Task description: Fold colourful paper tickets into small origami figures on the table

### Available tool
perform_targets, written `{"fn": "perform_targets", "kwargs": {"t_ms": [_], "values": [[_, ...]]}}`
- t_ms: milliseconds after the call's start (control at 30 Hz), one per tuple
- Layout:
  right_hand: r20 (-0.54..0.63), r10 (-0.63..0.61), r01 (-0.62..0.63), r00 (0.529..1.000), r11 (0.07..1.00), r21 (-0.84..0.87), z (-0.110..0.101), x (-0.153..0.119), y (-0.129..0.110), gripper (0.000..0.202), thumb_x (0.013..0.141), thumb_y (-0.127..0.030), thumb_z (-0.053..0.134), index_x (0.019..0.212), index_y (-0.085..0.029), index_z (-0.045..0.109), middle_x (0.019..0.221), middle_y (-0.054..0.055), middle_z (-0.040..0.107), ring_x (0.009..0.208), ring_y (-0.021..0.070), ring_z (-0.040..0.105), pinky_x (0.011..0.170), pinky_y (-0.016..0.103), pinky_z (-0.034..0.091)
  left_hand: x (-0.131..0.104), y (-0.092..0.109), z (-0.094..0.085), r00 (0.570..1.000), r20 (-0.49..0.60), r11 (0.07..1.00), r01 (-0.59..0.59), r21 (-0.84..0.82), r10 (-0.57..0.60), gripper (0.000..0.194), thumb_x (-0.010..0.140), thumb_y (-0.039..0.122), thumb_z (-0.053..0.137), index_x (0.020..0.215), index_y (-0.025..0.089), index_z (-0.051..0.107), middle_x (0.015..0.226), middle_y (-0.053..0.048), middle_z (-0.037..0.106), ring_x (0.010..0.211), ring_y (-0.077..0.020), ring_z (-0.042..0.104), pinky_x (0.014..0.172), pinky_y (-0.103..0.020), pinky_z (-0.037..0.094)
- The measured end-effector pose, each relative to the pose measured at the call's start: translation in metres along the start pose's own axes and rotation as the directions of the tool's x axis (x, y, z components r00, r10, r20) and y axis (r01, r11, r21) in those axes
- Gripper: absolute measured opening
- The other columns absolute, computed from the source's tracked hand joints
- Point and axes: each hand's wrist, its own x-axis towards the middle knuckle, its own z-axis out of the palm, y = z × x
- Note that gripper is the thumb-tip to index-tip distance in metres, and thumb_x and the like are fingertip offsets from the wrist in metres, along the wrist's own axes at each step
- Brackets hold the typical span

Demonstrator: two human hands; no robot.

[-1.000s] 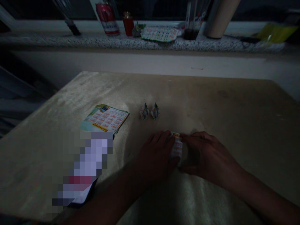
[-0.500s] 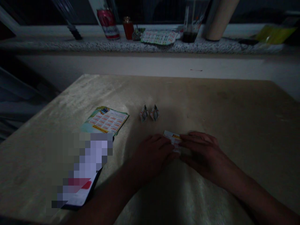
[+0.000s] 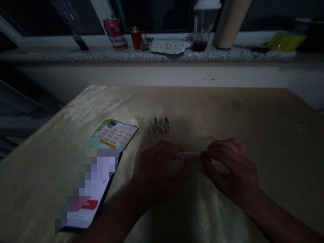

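Between my two hands is a folded paper card, seen nearly edge-on as a thin pale strip. My left hand grips its left end, thumb below and fingers above. The right end is pinched by the thumb and fingertips of my right hand. Beyond the hands, two small folded paper pieces stand side by side on the table. To the left lies a stack of printed cards with grids on them.
A phone with a lit, partly blurred screen lies on the table left of my left forearm. Along the granite windowsill stand a red can, a small red bottle, a cup with a straw and a cardboard tube.
The card was flat on the table with its printed face showing; now it is tilted edge-on between my hands. My right hand has shifted right, and the view has tipped slightly upward.
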Motion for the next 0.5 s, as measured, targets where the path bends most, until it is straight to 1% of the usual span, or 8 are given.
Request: {"fn": "perform_targets", "kwargs": {"t_ms": [67,133,200,367,500], "values": [[-0.010,-0.025,0.025,1.000,1.000,-0.016,-0.002,0.000,-0.003,0.017,0.086,-0.010,0.070,0.094,-0.025,0.065,0.077,0.001,0.074,0.080,0.0230,0.071,0.081,0.044,0.043,0.005,0.002,0.004,0.998,0.042,0.993,-0.060,0.105,0.056,0.011,0.085,0.025,0.071,0.084,0.015,0.066,0.080,-0.005,0.069,0.074,-0.0192,0.064,0.067,-0.032,0.051],[-0.011,-0.042,0.041,0.999,0.998,-0.041,-0.004,0.000,-0.004,0.017,0.086,-0.012,0.072,0.093,-0.026,0.066,0.075,-0.001,0.074,0.079,0.0231,0.071,0.082,0.046,0.041,0.010,0.004,0.010,0.994,0.068,0.978,-0.098,0.182,0.087,0.017,0.086,0.027,0.069,0.074,0.016,0.065,0.075,-0.006,0.067,0.071,-0.0197,0.061,0.065,-0.034,0.048],[-0.009,-0.038,0.037,0.999,0.997,-0.066,-0.005,0.000,-0.005,0.015,0.087,-0.014,0.072,0.092,-0.027,0.066,0.075,-0.001,0.075,0.078,0.0229,0.072,0.083,0.047,0.040,0.013,0.005,0.015,0.994,0.060,0.968,-0.105,0.228,0.093,0.022,0.086,0.029,0.068,0.069,0.016,0.064,0.070,-0.005,0.065,0.067,-0.0194,0.059,0.062,-0.034,0.046],[-0.007,-0.047,0.047,0.999,0.997,-0.066,-0.003,0.000,-0.004,0.014,0.088,-0.016,0.072,0.093,-0.027,0.066,0.076,-0.002,0.076,0.077,0.0214,0.072,0.082,0.046,0.042,0.014,0.007,0.021,0.996,0.023,0.968,-0.084,0.235,0.081,0.025,0.085,0.025,0.066,0.062,0.018,0.062,0.062,-0.002,0.061,0.061,-0.0169,0.054,0.059,-0.032,0.042],[0.042,-0.045,0.048,0.998,0.994,-0.095,-0.001,-0.002,-0.002,0.010,0.088,-0.017,0.072,0.089,-0.026,0.067,0.075,-0.001,0.075,0.075,0.0202,0.071,0.082,0.045,0.041,0.016,0.005,0.021,0.997,0.002,0.965,-0.072,0.251,0.074,0.029,0.083,0.021,0.066,0.055,0.018,0.059,0.056,-0.001,0.057,0.056,-0.0154,0.051,0.056,-0.031,0.039]]}}
